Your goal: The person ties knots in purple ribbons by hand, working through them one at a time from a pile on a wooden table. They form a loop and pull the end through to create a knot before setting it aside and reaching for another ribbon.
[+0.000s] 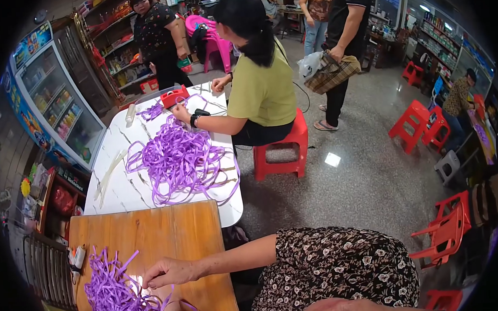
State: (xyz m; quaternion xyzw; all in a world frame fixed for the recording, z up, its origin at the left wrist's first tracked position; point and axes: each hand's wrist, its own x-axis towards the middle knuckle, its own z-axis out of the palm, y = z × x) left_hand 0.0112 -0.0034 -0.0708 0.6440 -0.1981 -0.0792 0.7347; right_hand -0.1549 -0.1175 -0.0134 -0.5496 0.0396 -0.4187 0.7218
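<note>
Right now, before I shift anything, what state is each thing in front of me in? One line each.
Ribbon on the wooden table, tangled, loose.
Right hand, fingers bent, grip unclear.
Wooden table, partly covered.
Ribbon on the white table, heaped, tangled.
White table, partly covered.
Fridge, door shut.
Red stool, occupied.
Checked bag, held off the floor.

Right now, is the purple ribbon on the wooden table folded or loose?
Loose: the purple ribbon lies in a tangled heap on the wooden table, loops and ends sticking out.
</note>
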